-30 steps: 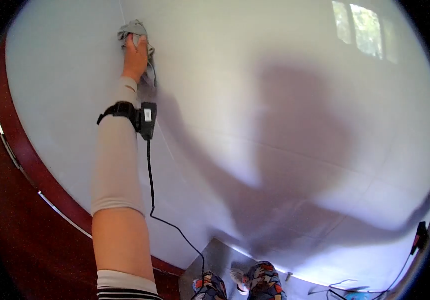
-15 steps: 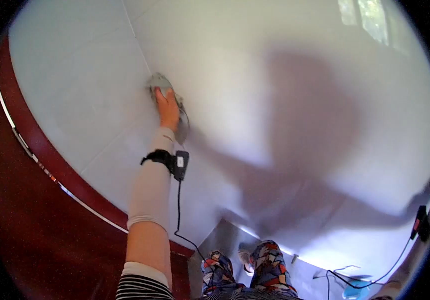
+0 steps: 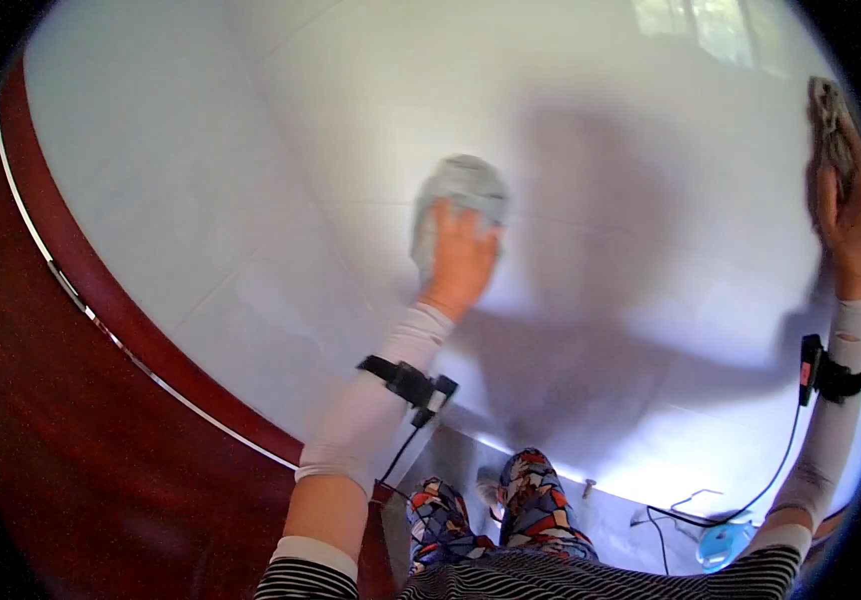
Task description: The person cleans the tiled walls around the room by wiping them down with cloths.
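My left hand [image 3: 463, 258] presses a light grey cloth [image 3: 462, 180] against the white tiled wall [image 3: 370, 120]. Its fingers lie over the lower part of the cloth, and both are slightly smeared by motion. At the far right, my right hand [image 3: 848, 205] grips a second, crumpled grey-brown cloth [image 3: 830, 115] against the wall's right side. Part of that hand is cut off by the dark rim of the view.
A dark red panel with a shiny metal strip [image 3: 150, 372] borders the wall on the left. Black cables [image 3: 786, 455] run from the wrist devices. A blue object [image 3: 722, 545] sits low at the right, near a thin bent rod. Window light reflects off the wall's top right.
My left hand has slid the cloth to the right across the tiles, off the left corner line. My right hand has risen into view at the right with its cloth.
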The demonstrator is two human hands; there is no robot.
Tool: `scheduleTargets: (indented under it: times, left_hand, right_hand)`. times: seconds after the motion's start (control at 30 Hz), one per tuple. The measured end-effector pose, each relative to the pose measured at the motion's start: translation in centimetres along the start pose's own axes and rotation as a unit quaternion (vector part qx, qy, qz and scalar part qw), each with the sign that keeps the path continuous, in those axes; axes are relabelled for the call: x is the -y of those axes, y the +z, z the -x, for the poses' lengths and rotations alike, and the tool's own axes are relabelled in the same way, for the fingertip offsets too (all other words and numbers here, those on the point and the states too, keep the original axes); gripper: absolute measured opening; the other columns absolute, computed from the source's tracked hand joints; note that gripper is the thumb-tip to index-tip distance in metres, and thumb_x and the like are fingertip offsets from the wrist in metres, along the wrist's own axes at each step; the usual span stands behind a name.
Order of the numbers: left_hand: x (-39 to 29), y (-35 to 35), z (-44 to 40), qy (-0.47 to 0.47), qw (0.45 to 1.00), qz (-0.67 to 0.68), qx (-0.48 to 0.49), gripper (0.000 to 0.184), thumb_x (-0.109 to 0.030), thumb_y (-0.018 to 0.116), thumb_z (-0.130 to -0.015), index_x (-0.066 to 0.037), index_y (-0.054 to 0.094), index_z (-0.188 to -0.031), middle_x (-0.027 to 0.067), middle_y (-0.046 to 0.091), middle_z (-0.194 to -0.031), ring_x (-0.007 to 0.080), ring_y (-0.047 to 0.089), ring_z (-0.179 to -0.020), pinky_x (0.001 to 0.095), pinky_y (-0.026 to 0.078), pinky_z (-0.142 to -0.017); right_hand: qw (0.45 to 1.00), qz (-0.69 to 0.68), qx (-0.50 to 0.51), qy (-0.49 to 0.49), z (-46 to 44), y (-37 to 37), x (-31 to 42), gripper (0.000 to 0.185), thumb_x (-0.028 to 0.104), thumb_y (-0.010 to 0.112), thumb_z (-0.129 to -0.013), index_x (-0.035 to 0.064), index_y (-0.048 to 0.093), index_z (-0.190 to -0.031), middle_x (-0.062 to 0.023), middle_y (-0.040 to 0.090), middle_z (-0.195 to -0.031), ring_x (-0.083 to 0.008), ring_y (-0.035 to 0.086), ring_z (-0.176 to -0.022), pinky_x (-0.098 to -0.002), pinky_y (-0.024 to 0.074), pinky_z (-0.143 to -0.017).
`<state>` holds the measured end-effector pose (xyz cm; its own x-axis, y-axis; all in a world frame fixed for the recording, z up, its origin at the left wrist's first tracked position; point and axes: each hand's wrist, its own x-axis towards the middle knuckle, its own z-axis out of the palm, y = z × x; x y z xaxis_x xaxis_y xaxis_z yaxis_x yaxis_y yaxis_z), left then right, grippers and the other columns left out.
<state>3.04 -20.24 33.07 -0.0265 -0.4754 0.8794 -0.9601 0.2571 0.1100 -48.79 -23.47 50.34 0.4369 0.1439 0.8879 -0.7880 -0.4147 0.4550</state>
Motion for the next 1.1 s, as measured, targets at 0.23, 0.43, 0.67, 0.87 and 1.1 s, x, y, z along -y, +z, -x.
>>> scheduleTargets:
  times: [0.23,0.43,0.67,0.87,1.1]
  left_hand:
    - [-15.6,6.3,1.6,0.215,0.966,0.126,0.067,0.02,-0.02,0.065,-0.083,-0.007,0.065,-0.098,0.0263,0.031,-0.148,0.0398,0.055,-0.116,0.0414,0.051,-0.09]
    - [-18.6,5.7,1.8,0.272,0.945,0.175,0.043,0.011,-0.021,0.063,-0.085,-0.009,0.064,-0.084,0.0215,0.041,-0.144,0.0291,0.066,-0.101,0.0344,0.058,-0.077]
    - [-13.5,4.2,2.1,0.238,0.952,0.14,0.134,0.022,-0.027,0.065,-0.084,-0.014,0.069,-0.101,0.0162,0.049,-0.139,0.0295,0.064,-0.104,0.0367,0.055,-0.086]
    - [-1.9,2.0,3.2,0.111,0.987,0.005,0.113,0.043,-0.026,0.069,-0.082,-0.007,0.056,-0.118,0.023,0.04,-0.14,0.0371,0.045,-0.124,0.0446,0.039,-0.103]
    - [10.2,2.2,2.7,-0.102,0.993,0.052,0.04,0.065,-0.032,0.056,-0.094,0.013,0.032,-0.135,0.0352,0.031,-0.14,0.0469,0.03,-0.132,0.0469,0.023,-0.113]
  right_hand:
    - [0.999,-0.004,-0.026,-0.026,2.4,1.1,-0.4,0.047,0.004,0.057,-0.092,-0.0025,0.044,-0.137,-0.0209,0.046,-0.14,-0.0309,0.047,-0.129,-0.037,0.0363,-0.108]
    - [1.0,-0.022,-0.016,-0.013,1.3,0.6,0.5,0.047,0.003,0.057,-0.091,-0.0017,0.044,-0.136,-0.0207,0.046,-0.14,-0.0308,0.047,-0.128,-0.0373,0.0376,-0.107]
    - [0.999,-0.01,-0.036,-0.036,0.0,0.4,1.3,0.047,0.006,0.058,-0.092,-0.0002,0.044,-0.137,-0.0204,0.047,-0.139,-0.0297,0.049,-0.126,-0.0366,0.0395,-0.106]
    - [0.995,-0.043,0.046,0.077,4.8,2.2,-4.3,0.048,0.009,0.059,-0.093,0.0012,0.044,-0.138,-0.0166,0.05,-0.138,-0.0267,0.053,-0.123,-0.0345,0.0429,-0.104]
    - [0.969,0.071,-0.138,-0.194,-0.5,1.1,1.5,0.044,0.032,0.055,-0.093,-0.0048,0.048,-0.117,-0.0227,0.052,-0.115,-0.0431,0.05,-0.113,-0.0546,0.0449,-0.091]
